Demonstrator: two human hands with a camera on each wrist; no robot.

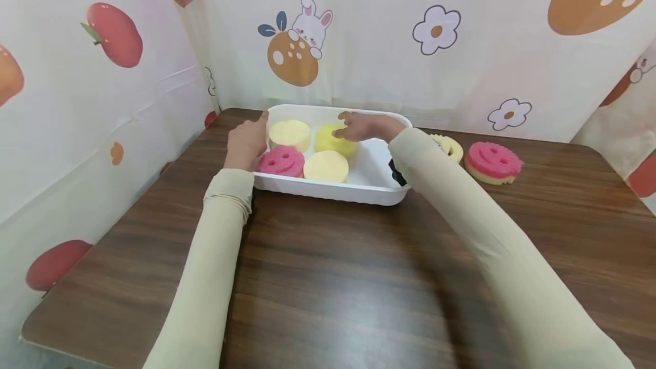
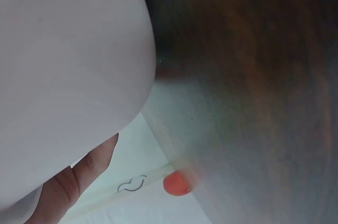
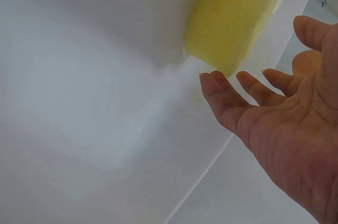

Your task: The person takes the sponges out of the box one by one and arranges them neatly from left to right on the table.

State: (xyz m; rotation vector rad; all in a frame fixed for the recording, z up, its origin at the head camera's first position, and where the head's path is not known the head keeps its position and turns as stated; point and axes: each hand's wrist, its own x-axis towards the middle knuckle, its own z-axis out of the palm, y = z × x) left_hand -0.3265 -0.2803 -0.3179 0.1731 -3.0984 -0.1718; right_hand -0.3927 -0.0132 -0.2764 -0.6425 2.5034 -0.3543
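A white tray (image 1: 328, 189) holds several round sponges. Toward its left end lie a pale yellow sponge (image 1: 290, 134) and a pink smiley-face sponge (image 1: 281, 162); another pale sponge (image 1: 326, 167) sits at the front middle. My left hand (image 1: 247, 142) grips the tray's left rim, part of the hand hidden behind the wall in the left wrist view. Above the bright yellow sponge (image 1: 328, 140) hovers my right hand (image 1: 366, 126), thumb and fingers spread apart. In the right wrist view its fingertips (image 3: 216, 84) are close beside that yellow sponge (image 3: 227, 28).
On the dark wood table (image 1: 333, 261), right of the tray, stand a pale yellow sponge with a hole (image 1: 451, 147) and a pink smiley sponge (image 1: 493, 162). A printed curtain (image 1: 369, 27) hangs close behind the table and along its left side.
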